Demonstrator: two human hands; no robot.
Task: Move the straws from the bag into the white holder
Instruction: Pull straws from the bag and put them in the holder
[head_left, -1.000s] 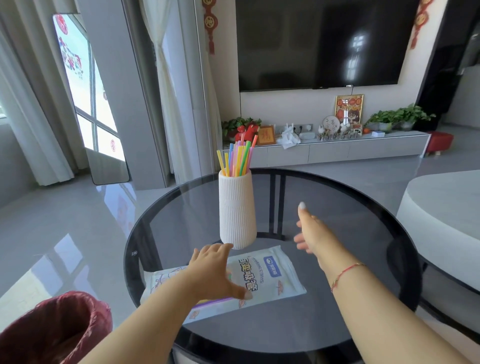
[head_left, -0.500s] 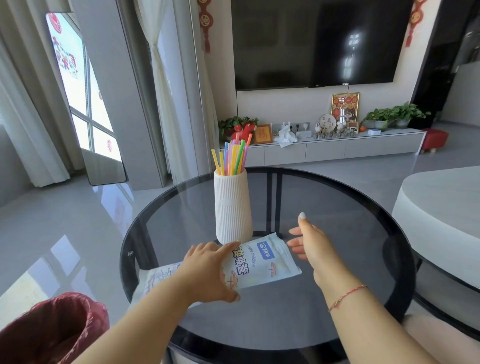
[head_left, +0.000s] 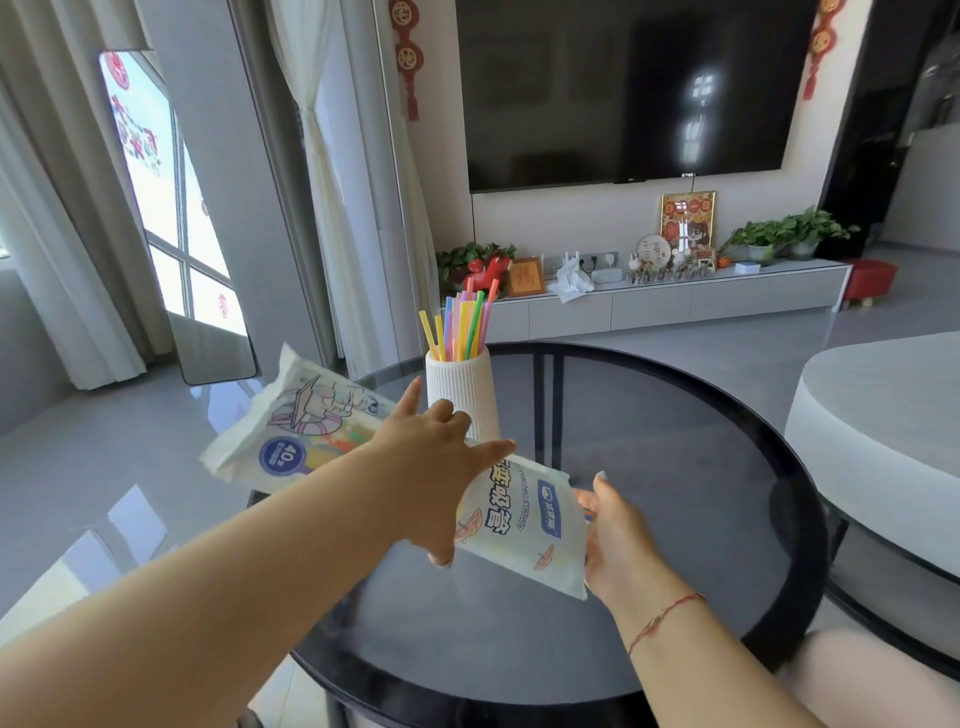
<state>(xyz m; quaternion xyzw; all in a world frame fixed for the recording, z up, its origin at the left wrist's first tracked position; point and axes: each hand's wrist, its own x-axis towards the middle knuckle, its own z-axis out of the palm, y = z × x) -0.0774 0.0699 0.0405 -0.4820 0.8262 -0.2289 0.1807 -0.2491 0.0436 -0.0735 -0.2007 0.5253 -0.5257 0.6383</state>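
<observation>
A white ribbed holder (head_left: 460, 384) stands on the round dark glass table (head_left: 675, 467), with several coloured straws (head_left: 462, 327) upright in it. The white printed straw bag (head_left: 524, 519) is lifted off the table and tilted, its left end high, in front of the holder. My left hand (head_left: 431, 467) grips the bag across its middle, thumb under the near edge. My right hand (head_left: 618, 540) is at the bag's lower right end, thumb raised and fingertips touching the end, partly hidden behind it.
A white round table (head_left: 883, 415) stands close on the right. A low TV cabinet (head_left: 675, 301) with plants and ornaments runs along the far wall. My knee (head_left: 883, 675) shows at the bottom right.
My left hand has picked the bag up from the table and raised it towards the holder. My right hand came down and in to the bag's right end.
</observation>
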